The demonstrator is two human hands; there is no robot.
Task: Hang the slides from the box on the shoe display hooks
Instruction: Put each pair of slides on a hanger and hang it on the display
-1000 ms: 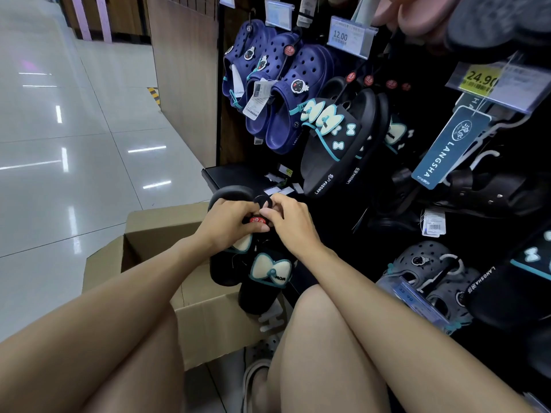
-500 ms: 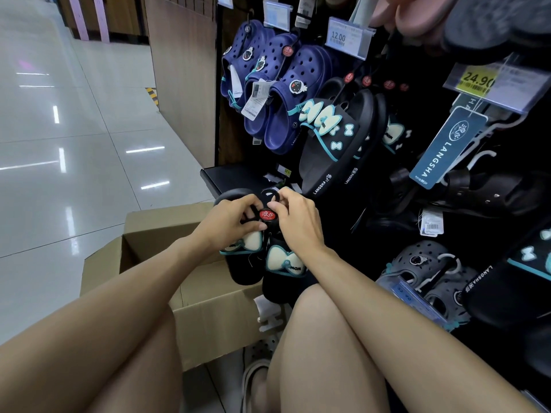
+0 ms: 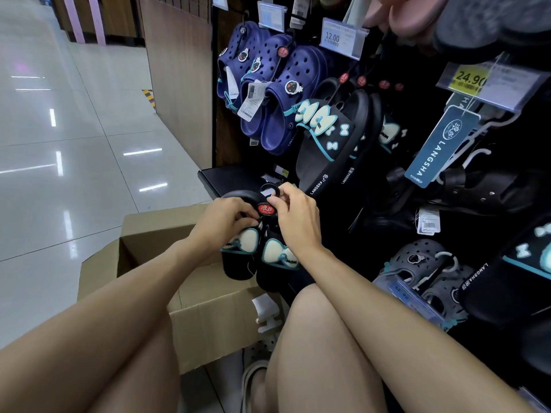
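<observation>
Open cardboard box [image 3: 208, 308] sits low at left on the floor; my left hand [image 3: 222, 223] grips the black slides [image 3: 259, 260] at the heel end, the pair now higher above the box than a second ago. At centre the red-labelled hanger clip [image 3: 266, 208] shows fully, its black loop [image 3: 269, 190] raised clear. My right hand [image 3: 298, 222] pinches that clip, closer to the hung bow slides [image 3: 331, 141] at right.
</observation>
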